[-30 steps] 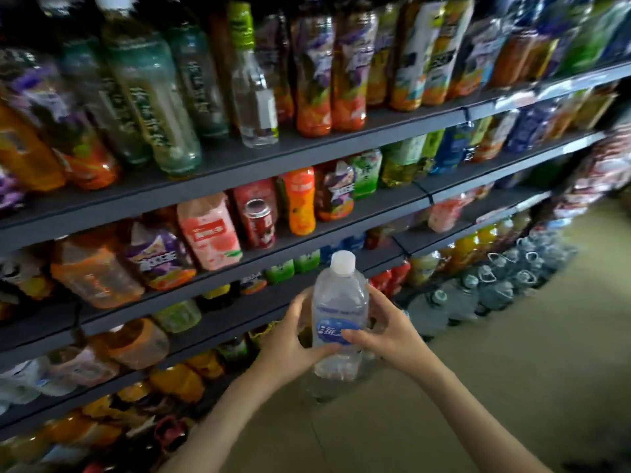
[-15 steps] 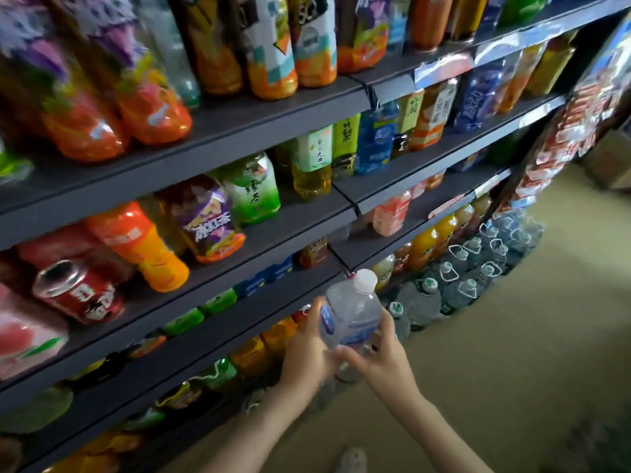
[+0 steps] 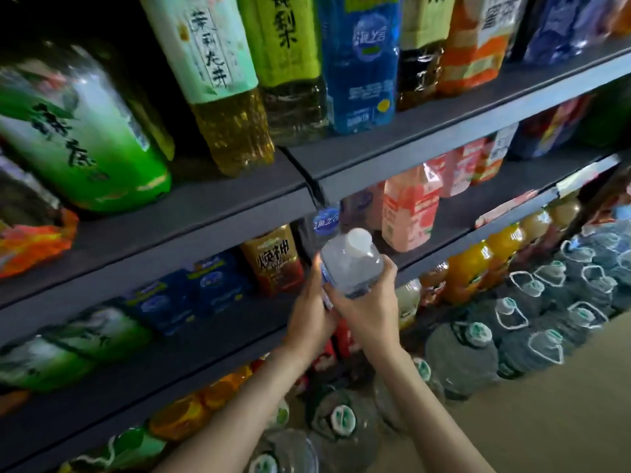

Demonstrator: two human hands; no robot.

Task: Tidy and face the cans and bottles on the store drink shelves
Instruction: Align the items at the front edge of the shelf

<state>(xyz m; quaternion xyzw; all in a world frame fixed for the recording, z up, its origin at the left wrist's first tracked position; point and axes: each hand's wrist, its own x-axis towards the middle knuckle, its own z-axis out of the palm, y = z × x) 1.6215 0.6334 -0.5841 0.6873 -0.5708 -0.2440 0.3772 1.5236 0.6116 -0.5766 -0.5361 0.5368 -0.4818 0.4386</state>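
Note:
A clear water bottle [image 3: 351, 264] with a white cap and blue label is held upright in front of the dark shelves, cap tilted toward me. My left hand [image 3: 312, 314] grips its left side and my right hand [image 3: 367, 308] wraps around its lower body from the right. Right behind the bottle, a matching bottle with a blue label [image 3: 326, 223] stands on the shelf [image 3: 454, 230] beside a pink drink bottle [image 3: 409, 209]. To the left stands a brown-red labelled bottle [image 3: 275, 259].
Green tea and blue bottles [image 3: 362, 59] fill the shelf above. Blue cans [image 3: 191, 291] stand on the shelf to the left. Orange juice bottles [image 3: 478, 264] and several large water jugs [image 3: 474, 356] crowd the floor on the right. Beige floor [image 3: 563, 421] lies lower right.
The view has moved in closer and rightward along the shelves. Both hands have carried the water bottle up toward the shelf holding the matching blue-label bottle.

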